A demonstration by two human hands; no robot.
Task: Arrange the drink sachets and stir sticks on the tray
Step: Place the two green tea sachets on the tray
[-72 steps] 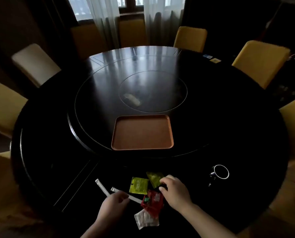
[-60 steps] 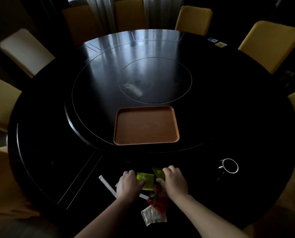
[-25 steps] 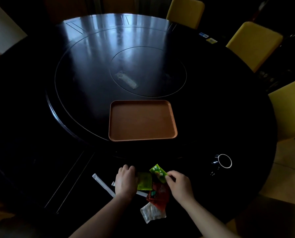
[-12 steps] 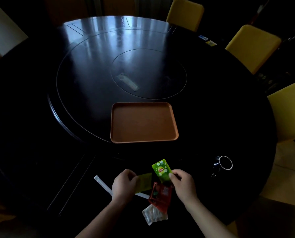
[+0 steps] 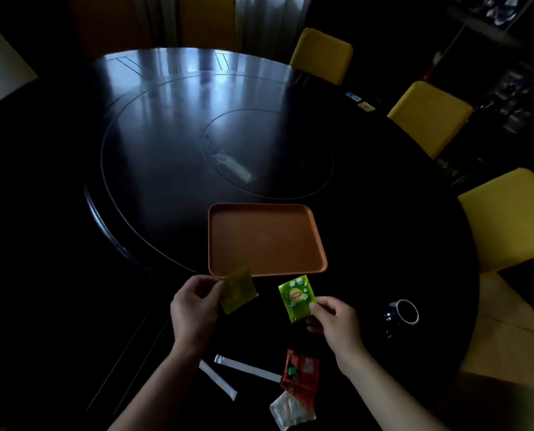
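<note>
Dark, glossy round counter (image 5: 368, 213) with a raised turning disc at its centre, in a dim room.

Tray (image 5: 265, 241): one, brown, rectangular, on the near edge of the disc.

Drink sachets: four, all off the tray.
- Olive sachet (image 5: 238, 290): held above the counter, pinched at its left edge by the fingers of the left hand (image 5: 194, 309). Its upper corner overlaps the tray's near rim in this view.
- Bright green sachet (image 5: 297, 298): held upright, pinched at its lower right edge between thumb and fingers of the right hand (image 5: 337, 325), just short of the tray's near rim.
- Red sachet (image 5: 300, 373): lying on the counter near the person, between the forearms.
- White sachet (image 5: 292, 410): crumpled, partly under the red one.

Stir sticks: two, in white wrappers, lying on the counter. The longer stick (image 5: 247, 368) has its right end at the red sachet. The shorter stick (image 5: 217, 381) lies just beside the left forearm.

Surroundings: one dark mug (image 5: 402, 312) with a pale rim, right of the right hand. Three yellow chairs (image 5: 430, 116) stand along the far right. Two small cards (image 5: 360, 101) lie at the far edge; detail too small to read.
</note>
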